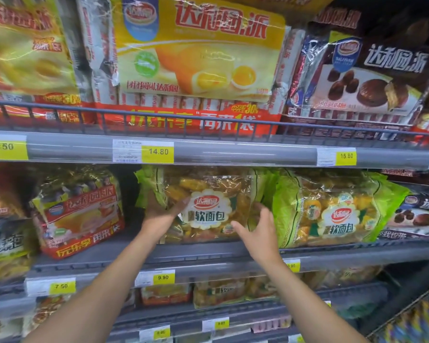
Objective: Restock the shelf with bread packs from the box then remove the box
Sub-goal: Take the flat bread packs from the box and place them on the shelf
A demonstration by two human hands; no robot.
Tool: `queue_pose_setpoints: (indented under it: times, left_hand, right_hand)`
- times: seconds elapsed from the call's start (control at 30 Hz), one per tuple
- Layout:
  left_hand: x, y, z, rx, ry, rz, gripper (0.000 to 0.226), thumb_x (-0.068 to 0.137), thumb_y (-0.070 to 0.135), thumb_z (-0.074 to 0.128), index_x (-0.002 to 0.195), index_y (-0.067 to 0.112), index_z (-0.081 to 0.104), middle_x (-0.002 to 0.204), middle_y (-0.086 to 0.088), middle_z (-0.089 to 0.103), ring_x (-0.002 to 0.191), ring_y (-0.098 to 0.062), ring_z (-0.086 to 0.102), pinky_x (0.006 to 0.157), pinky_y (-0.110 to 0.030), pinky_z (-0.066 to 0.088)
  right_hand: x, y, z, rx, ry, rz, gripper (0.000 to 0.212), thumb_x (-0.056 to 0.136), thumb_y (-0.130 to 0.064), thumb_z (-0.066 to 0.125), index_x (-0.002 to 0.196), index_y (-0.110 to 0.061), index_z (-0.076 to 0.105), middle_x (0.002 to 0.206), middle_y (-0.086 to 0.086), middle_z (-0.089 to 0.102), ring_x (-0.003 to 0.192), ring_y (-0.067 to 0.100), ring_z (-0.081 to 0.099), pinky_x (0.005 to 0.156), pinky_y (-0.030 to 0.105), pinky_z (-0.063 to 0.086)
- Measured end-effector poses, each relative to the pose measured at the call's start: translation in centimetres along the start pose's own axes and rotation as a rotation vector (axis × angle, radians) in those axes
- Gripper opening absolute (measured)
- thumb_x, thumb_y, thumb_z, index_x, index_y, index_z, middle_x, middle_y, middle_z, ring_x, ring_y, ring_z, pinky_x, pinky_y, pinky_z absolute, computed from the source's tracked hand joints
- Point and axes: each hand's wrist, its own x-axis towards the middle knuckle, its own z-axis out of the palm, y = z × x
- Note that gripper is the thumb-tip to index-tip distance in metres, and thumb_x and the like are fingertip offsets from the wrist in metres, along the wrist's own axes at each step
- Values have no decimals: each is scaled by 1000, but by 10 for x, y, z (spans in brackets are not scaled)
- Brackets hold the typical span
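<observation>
Standing at the far left of the middle shelf [208, 252] is a red and yellow pack [79, 214], tilted a little, with a dark gap to its right. Next comes the left grip [162, 206], reaching up from a bare forearm. Its fingers lie straight and flat on the left front of the bread pack [216, 209], pressing on it without curling round it, so this grip is released. The bread pack stands upright at the front edge of the middle shelf. It is a clear bag with green sides and a white scalloped label, set between the gap and a second bread pack [332, 214]. The right grip [258, 229] is over the lower right front of the first bag, fingers spread and straight, thumb pointing left. It is released and holds nothing; whether it touches the bag I cannot tell. The second bread pack, bright green, sits just beside the first. Further right a pie pack [419, 214] lies on the same shelf. The upper shelf [233, 154] carries a yellow pack [201, 53] and, to the right, a brown pack [372, 75], and its edge bears a 14.80 tag [157, 151]. Below the grips is a 9.90 tag [162, 277]
</observation>
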Motion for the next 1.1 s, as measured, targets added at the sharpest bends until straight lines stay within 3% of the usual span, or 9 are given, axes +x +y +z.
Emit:
queue_pose_setpoints:
  times: [0.1,0.2,0.27,0.3,0.43,0.57,0.63,0.83,1.1]
  left_hand:
    - [-4,-1,2,-3,-26,-7,124,75,54,81,161,23,-4,168,-7,13,148,-36,32,55,-5,50]
    - [2,-7,-3,-55,15,38,120,74,58,79,161,25,5,168,-5,17,150,-34,27,75,-10,55]
    - [3,-10,-10,-181,33,49,121,66,81,69,161,33,11,167,-1,19,152,-33,24,102,-34,52]
    - [4,-9,-13,-204,56,31,116,66,91,53,160,36,13,167,0,21,152,-32,24,117,-46,36]
    - [19,-17,-11,-143,119,-169,88,89,83,15,160,31,19,166,-6,25,151,-34,26,123,-51,19]
    - [18,-28,-8,-50,99,-240,84,91,81,15,160,33,20,164,-6,30,149,-36,31,123,-50,20]
    - [13,-27,-9,-23,61,-222,82,90,82,14,160,37,16,165,-3,28,150,-34,29,122,-48,19]
    - [16,-26,-8,-40,-58,-236,113,62,92,17,159,35,21,165,-4,28,150,-29,29,124,-49,20]
    - [14,-32,-27,6,-82,-104,102,70,89,38,158,45,10,166,4,25,149,-28,32,122,-46,25]
  right_hand:
    - [0,0,1,-31,-23,5,92,79,-48,82,152,-18,33,147,1,45,132,20,48,102,32,42]
    - [-3,1,2,-30,-50,-16,98,78,-48,83,154,-19,28,151,0,41,136,20,44,106,35,41]
    - [-5,3,0,-18,-66,-24,101,78,-46,84,156,-20,26,155,1,38,140,20,41,110,36,39]
    - [-6,5,0,-13,-76,-25,102,78,-46,84,157,-20,24,156,1,37,141,21,40,112,37,39]
    - [-9,9,5,-38,-63,-12,98,76,-48,85,152,-17,32,149,3,41,133,21,48,107,40,47]
    - [-18,5,14,-143,-32,-109,50,81,-44,81,116,-28,49,117,-8,50,105,13,56,75,25,46]
    - [-22,3,23,-181,-101,-218,38,84,-44,77,109,-33,50,109,-13,51,106,12,54,76,29,47]
    - [-24,-19,42,-179,-151,-295,36,88,-43,74,115,-33,52,109,-12,51,100,10,58,79,34,54]
    - [-26,-47,56,-411,-137,-594,45,86,-39,76,128,-37,59,113,-15,57,96,9,62,63,28,52]
